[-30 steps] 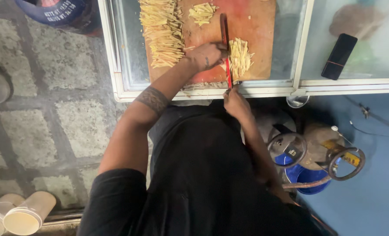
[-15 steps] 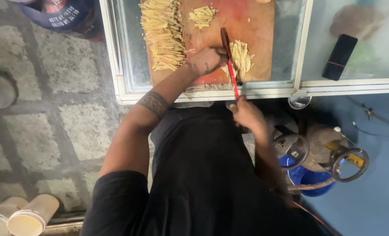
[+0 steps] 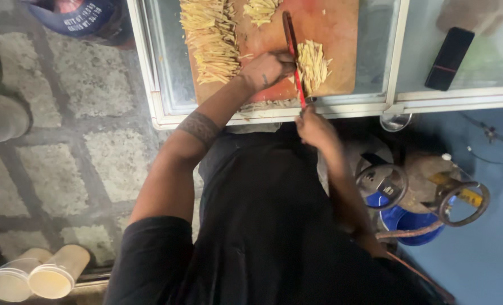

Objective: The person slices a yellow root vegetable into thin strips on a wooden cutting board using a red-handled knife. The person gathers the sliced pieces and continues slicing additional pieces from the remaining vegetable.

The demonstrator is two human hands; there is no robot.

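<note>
A reddish wooden cutting board (image 3: pixel 333 28) lies on the glass counter. On it are a big heap of pale yellow cut sticks (image 3: pixel 209 39), a small heap (image 3: pixel 260 8) at the far edge and a short bundle (image 3: pixel 313 65) to the right of a knife (image 3: pixel 289 31). The knife has a dark blade and a thin red handle, and points away from me. My left hand (image 3: pixel 265 70) rests on the board against the blade, beside the bundle. At the counter's near edge, my right hand (image 3: pixel 315 127) grips the handle.
A black phone (image 3: pixel 449 59) lies on the glass at the right. Below the counter stand a burner with two metal rings (image 3: pixel 463 200) and a blue bucket (image 3: pixel 410 223). Two paper cups (image 3: pixel 37 277) lie on the stone floor at lower left.
My right hand has moved a little closer to the counter edge with the handle. My left hand stays against the blade by the bundle. The view has shifted slightly.
</note>
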